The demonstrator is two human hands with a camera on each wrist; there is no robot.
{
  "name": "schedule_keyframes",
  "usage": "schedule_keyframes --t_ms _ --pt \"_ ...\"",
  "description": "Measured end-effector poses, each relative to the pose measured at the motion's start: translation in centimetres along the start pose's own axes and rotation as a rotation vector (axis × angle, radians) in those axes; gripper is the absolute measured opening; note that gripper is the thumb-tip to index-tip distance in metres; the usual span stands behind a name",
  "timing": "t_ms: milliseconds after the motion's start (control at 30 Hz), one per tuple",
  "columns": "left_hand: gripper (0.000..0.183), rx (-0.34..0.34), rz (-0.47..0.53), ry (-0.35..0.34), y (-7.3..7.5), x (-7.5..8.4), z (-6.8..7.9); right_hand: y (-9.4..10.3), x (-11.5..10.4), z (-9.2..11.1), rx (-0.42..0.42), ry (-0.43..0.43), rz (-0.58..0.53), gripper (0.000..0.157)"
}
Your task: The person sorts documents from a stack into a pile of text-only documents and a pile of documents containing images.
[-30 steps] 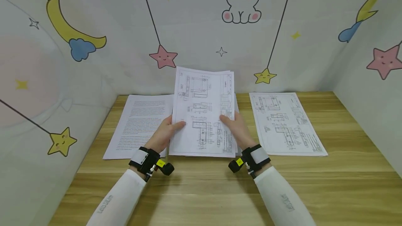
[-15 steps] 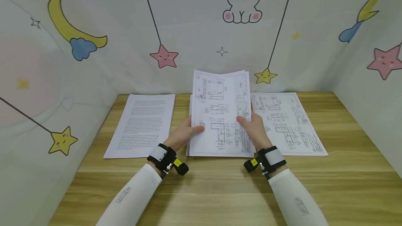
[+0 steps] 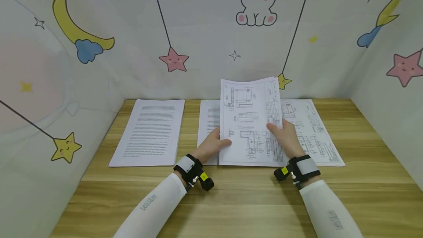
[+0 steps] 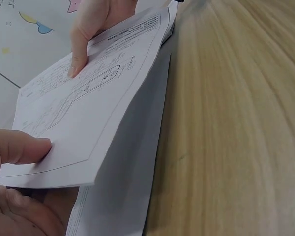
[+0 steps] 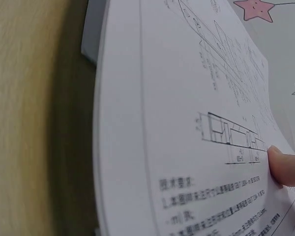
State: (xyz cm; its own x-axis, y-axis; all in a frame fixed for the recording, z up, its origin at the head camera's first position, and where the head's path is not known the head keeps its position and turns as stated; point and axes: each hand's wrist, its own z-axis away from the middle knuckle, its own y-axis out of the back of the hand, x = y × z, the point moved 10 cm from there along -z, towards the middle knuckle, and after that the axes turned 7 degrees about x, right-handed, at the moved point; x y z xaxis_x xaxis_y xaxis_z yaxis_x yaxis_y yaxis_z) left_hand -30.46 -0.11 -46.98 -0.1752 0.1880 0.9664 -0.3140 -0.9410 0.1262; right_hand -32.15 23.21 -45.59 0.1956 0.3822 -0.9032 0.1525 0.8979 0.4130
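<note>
Both hands hold a stack of drawing sheets (image 3: 248, 124) printed with technical line drawings, raised above the table. The left hand (image 3: 211, 145) grips its left edge, thumb on top and fingers underneath, as the left wrist view shows. At the right edge the right hand (image 3: 285, 137) pinches the sheets, its thumb (image 5: 287, 168) lying on the printed face; its other fingers are mostly hidden. Below the held stack, a text-printed paper pile (image 3: 208, 120) lies partly covered. Another pile of drawings (image 3: 318, 135) on the right is partly hidden behind the held sheets and right hand.
A pile of text pages (image 3: 148, 133) lies at the left of the wooden table (image 3: 231, 208). A white backdrop (image 3: 205, 17) with cartoon stars and a rabbit rises behind and along both sides. Each wrist wears a strapped camera (image 3: 206, 182).
Both hands have carried the held drawing sheets to the right, from above the middle text pile toward the right pile. More of the middle pile shows now; the right pile is more covered.
</note>
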Motion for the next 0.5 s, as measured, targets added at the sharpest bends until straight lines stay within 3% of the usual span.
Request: schedule_keyframes --t_ms 233,500 --pt "0.045 -0.009 -0.051 0.023 -2.2 0.3 -0.8 2.3 1.1 -0.3 0.004 -0.012 0.032 0.051" --pt "0.048 0.018 -0.142 -0.020 -4.1 0.6 -2.0 4.4 1.7 -0.9 0.030 -0.009 0.112 0.056"
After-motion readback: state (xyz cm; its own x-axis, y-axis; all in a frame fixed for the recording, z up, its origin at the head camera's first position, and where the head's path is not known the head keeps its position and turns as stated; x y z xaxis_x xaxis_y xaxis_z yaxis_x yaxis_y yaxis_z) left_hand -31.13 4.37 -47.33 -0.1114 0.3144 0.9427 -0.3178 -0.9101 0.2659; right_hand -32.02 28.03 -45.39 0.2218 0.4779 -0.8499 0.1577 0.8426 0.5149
